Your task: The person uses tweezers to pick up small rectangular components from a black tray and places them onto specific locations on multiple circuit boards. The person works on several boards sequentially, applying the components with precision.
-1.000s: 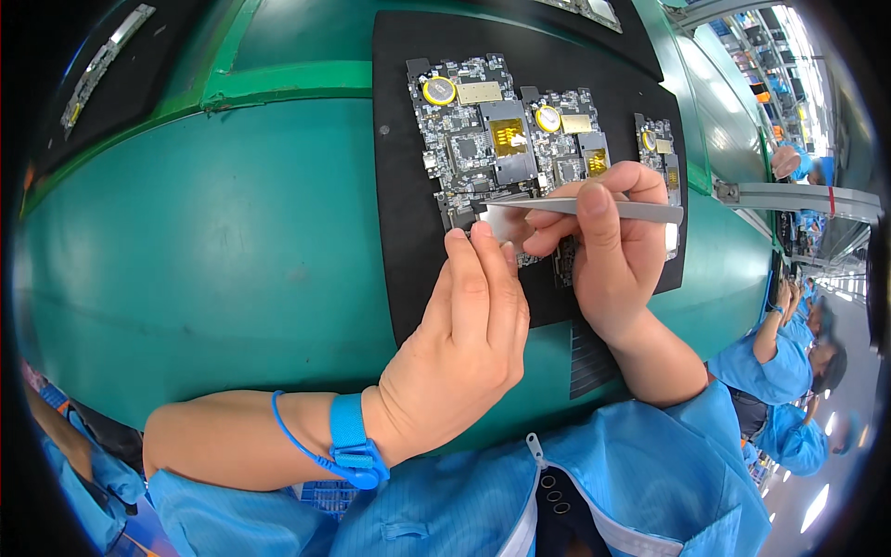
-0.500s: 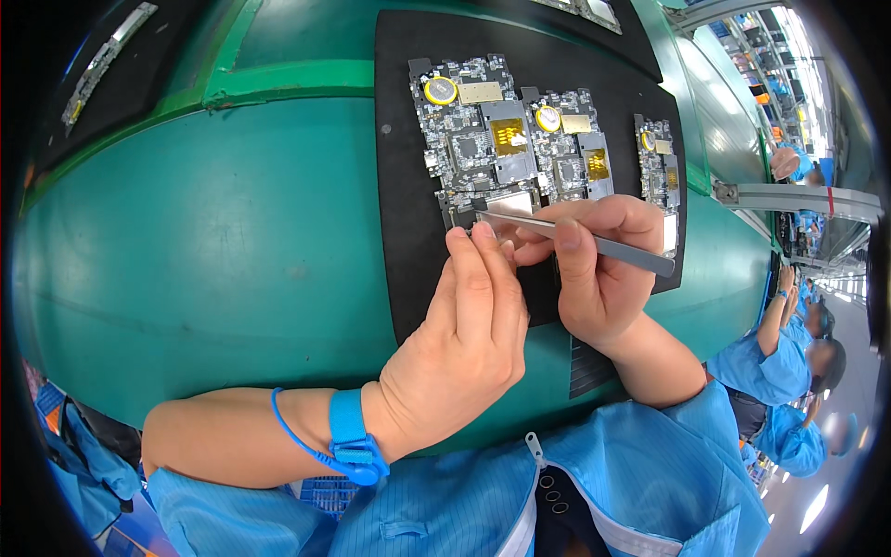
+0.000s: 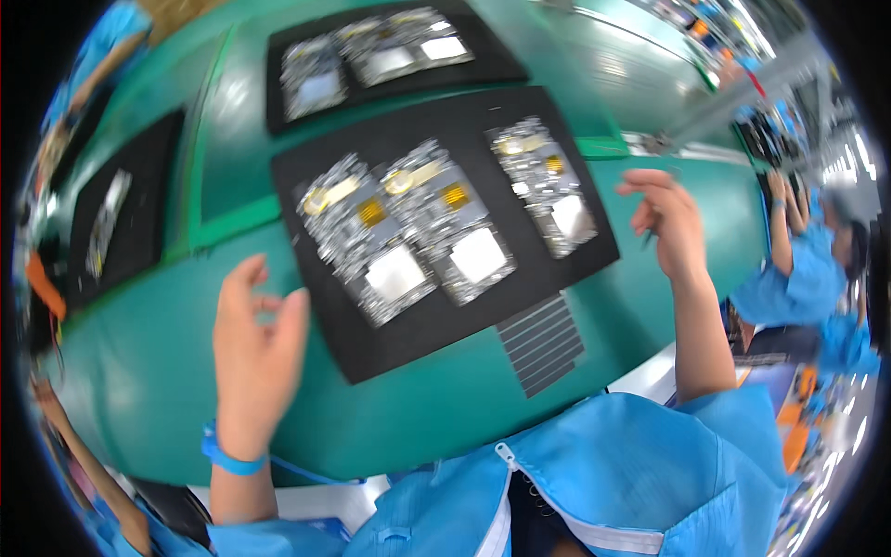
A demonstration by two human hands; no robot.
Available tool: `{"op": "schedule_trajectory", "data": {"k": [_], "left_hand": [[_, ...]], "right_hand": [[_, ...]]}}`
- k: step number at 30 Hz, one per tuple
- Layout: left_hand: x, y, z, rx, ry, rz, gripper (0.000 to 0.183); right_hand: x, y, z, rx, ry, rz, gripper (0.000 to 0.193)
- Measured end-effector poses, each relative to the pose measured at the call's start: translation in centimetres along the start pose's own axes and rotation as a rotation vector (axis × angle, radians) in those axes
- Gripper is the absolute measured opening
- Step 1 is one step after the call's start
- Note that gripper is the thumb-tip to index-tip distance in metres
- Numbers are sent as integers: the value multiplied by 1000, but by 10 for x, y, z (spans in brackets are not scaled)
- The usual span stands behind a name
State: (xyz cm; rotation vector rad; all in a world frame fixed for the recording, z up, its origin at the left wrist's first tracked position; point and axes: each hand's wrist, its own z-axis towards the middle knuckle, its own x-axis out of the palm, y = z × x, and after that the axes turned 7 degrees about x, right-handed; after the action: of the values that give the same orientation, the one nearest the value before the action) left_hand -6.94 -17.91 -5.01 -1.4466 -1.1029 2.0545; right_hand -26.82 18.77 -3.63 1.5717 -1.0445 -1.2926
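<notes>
Green counter holds three boards on a black mat. Left grip, loosely parted, empty, and right grip, curled, can't tell on what, have moved away; work seems paused.

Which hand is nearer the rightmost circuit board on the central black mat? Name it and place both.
Right. The right hand is to the right of the circuit board, beyond the black mat; the left hand is farther, by the mat's left edge.

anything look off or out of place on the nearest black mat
No spill or obvious damage shows, though blur hides fine detail. One mild oddity: the rightmost circuit board sits apart, while the left board and middle board lie close together.
</notes>
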Motion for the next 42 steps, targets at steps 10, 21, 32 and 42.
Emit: {"op": "schedule_trajectory", "data": {"k": [10, 21, 32, 42], "left_hand": [[3, -48, 13, -312, 223, -624, 13], [266, -144, 57, -310, 860, -936, 22], [124, -42, 204, 656, 131, 1152, 12], [98, -52, 188, 824, 195, 1296, 13]], "right_hand": [[-49, -26, 0, 381, 290, -29, 47], [-326, -134, -15, 453, -269, -155, 25], [-454, -201, 70, 93, -721, -1186, 32], [-131, -34, -13, -340, -51, -244, 38]]}}
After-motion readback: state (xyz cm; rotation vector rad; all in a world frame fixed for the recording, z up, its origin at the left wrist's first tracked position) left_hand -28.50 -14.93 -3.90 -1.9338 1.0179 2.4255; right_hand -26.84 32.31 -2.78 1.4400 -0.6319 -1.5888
